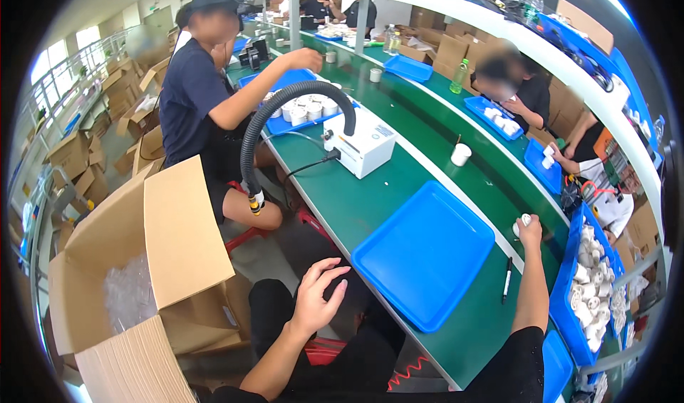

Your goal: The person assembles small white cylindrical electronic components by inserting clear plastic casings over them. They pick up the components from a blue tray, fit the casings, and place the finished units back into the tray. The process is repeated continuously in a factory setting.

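Over the green conveyor belt, my right hand (529,233) is stretched out with its fingers around a small white round part (517,228). What the underside of that part looks like is hidden. My left hand (319,297) hovers above my lap, beside the table edge, fingers apart and holding nothing. Between the two hands a blue plastic tray (426,257) lies on the green tabletop. A black-and-white marker pen (507,280) rests near my right forearm. Farther up the belt stands a white cup-shaped part (461,154) with a thin piece sticking up.
A white machine box (367,143) with a black flexible hose (249,128) stands left of the tray. An open cardboard box (187,225) with clear plastic is at my left. A blue bin (581,296) of white parts is at right. Several co-workers sit along the belt.
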A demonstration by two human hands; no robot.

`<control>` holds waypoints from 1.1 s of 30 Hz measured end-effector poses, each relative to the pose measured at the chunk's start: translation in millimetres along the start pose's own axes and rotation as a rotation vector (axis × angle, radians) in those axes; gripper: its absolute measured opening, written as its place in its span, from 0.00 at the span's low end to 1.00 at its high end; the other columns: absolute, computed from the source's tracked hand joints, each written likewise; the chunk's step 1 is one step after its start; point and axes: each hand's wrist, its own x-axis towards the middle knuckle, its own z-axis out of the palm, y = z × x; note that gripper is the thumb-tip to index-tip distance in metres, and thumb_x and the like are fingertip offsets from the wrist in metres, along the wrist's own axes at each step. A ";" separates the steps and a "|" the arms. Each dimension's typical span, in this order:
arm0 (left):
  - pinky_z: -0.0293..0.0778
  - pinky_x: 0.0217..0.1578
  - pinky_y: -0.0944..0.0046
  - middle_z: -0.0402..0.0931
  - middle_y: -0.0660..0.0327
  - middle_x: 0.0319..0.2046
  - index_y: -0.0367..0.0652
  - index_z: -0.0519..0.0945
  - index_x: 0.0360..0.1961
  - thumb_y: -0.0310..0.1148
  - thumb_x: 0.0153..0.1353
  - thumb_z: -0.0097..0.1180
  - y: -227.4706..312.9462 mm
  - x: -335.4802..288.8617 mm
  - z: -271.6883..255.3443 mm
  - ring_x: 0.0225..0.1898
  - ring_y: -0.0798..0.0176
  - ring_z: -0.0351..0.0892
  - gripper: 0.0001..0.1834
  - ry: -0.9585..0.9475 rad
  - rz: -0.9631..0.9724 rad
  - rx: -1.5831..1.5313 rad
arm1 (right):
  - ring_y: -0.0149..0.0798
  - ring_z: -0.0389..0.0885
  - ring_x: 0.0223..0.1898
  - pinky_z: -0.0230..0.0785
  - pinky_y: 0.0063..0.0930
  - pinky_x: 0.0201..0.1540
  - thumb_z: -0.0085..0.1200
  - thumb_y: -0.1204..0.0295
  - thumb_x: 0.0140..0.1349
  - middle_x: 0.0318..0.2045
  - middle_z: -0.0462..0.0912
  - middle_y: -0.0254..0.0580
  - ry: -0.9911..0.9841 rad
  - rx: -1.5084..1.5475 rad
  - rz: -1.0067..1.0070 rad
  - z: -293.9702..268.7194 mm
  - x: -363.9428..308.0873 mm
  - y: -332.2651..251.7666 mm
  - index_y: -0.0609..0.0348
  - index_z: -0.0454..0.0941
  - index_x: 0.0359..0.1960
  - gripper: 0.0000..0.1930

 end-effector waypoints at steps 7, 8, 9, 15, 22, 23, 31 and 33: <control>0.73 0.47 0.61 0.76 0.53 0.52 0.39 0.80 0.48 0.26 0.60 0.58 -20.7 11.2 -4.3 0.53 0.55 0.76 0.14 0.160 -0.118 0.031 | 0.55 0.64 0.65 0.55 0.52 0.65 0.57 0.65 0.60 0.65 0.65 0.53 0.331 -0.233 -0.491 -27.0 -80.3 -88.8 0.61 0.62 0.64 0.31; 0.73 0.46 0.63 0.76 0.55 0.50 0.38 0.79 0.48 0.25 0.61 0.57 -27.7 18.5 -5.2 0.50 0.58 0.78 0.13 0.190 -0.104 0.037 | 0.54 0.64 0.65 0.56 0.52 0.64 0.56 0.68 0.61 0.64 0.67 0.50 0.257 -0.162 -0.554 -39.6 -106.5 -115.8 0.60 0.64 0.63 0.29; 0.73 0.44 0.64 0.76 0.56 0.49 0.38 0.79 0.48 0.25 0.61 0.57 -33.2 26.6 -2.2 0.47 0.60 0.78 0.13 0.204 -0.143 -0.030 | 0.54 0.69 0.60 0.60 0.48 0.58 0.57 0.69 0.59 0.59 0.71 0.51 0.124 -0.090 -0.569 -53.1 -127.8 -132.4 0.61 0.67 0.59 0.26; 0.69 0.25 0.74 0.78 0.63 0.33 0.37 0.79 0.45 0.33 0.66 0.58 -37.5 61.7 20.3 0.26 0.76 0.75 0.12 0.076 -0.351 -0.066 | 0.59 0.82 0.36 0.74 0.50 0.38 0.59 0.56 0.62 0.38 0.82 0.58 -0.347 -0.214 -0.329 -72.2 -200.5 -129.6 0.68 0.61 0.60 0.34; 0.72 0.23 0.72 0.79 0.61 0.25 0.34 0.77 0.37 0.37 0.71 0.51 -31.5 55.7 40.6 0.22 0.73 0.75 0.14 -0.272 -0.548 -0.438 | 0.35 0.81 0.28 0.75 0.30 0.28 0.60 0.76 0.60 0.33 0.77 0.44 -0.499 0.651 0.009 -62.1 -230.8 -124.5 0.67 0.38 0.72 0.46; 0.71 0.23 0.72 0.79 0.61 0.23 0.34 0.76 0.35 0.38 0.72 0.49 -35.6 54.9 39.3 0.21 0.72 0.75 0.16 -0.298 -0.565 -0.483 | 0.33 0.80 0.28 0.76 0.27 0.27 0.60 0.79 0.60 0.33 0.76 0.43 -0.479 0.764 0.081 -64.4 -233.2 -127.0 0.67 0.36 0.73 0.47; 0.75 0.32 0.60 0.80 0.52 0.27 0.37 0.80 0.35 0.34 0.62 0.59 -68.6 142.5 16.1 0.28 0.57 0.81 0.10 0.170 -0.210 0.011 | 0.31 0.80 0.25 0.77 0.24 0.25 0.56 0.86 0.60 0.36 0.72 0.40 -0.629 0.948 0.213 -66.8 -259.5 -122.5 0.60 0.37 0.73 0.46; 0.70 0.50 0.54 0.76 0.51 0.40 0.38 0.78 0.39 0.29 0.58 0.58 -99.5 190.4 13.9 0.47 0.47 0.75 0.09 0.438 0.026 0.220 | 0.30 0.79 0.26 0.78 0.23 0.26 0.55 0.87 0.60 0.36 0.72 0.40 -0.633 0.946 0.224 -68.7 -265.2 -130.0 0.60 0.39 0.73 0.45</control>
